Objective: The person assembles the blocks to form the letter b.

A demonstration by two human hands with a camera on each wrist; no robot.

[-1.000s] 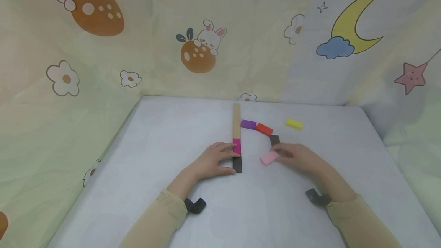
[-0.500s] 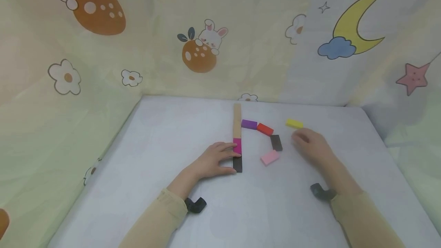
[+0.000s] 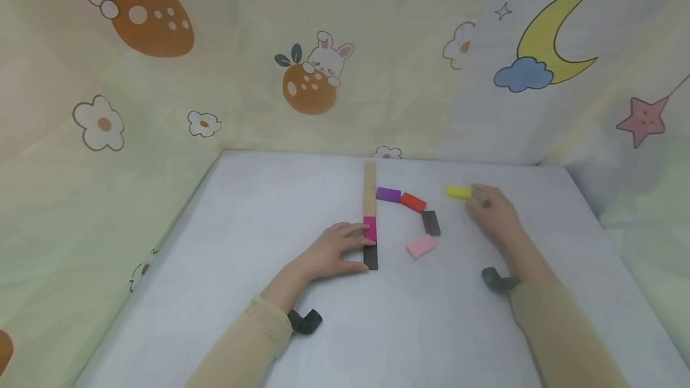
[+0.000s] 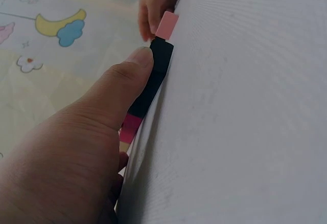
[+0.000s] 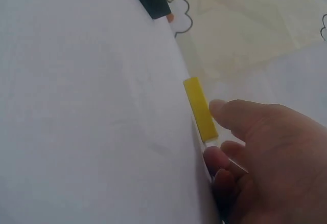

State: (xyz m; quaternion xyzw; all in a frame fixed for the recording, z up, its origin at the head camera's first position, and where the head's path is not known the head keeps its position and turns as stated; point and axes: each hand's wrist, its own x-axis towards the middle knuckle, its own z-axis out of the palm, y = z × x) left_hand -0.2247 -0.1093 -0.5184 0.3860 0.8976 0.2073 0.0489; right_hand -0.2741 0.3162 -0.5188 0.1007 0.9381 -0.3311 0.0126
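My left hand (image 3: 334, 250) rests beside a straight row of blocks, with two fingers over the magenta block (image 3: 369, 227) and the thumb at the lower end of the black block (image 3: 371, 258). The thumb (image 4: 120, 83) lies straight along the dark side in the left wrist view. On the right, my right hand (image 3: 493, 211) is at a yellow block (image 3: 458, 192). Its thumb (image 5: 237, 112) is right at the yellow side and its other fingers are by the block's end, in the right wrist view; some fingertips are hidden.
Tan wood (image 3: 369, 187) forms the row's far part. From it a curve of blocks bends right: purple (image 3: 389, 194), red (image 3: 413, 202), dark (image 3: 430, 223) and pink (image 3: 421, 246). A printed cloth (image 3: 242, 76) hangs behind the white table (image 3: 259, 196).
My right hand has left the pink and dark blocks and moved right and away from me to the yellow block. My left hand stays in place.
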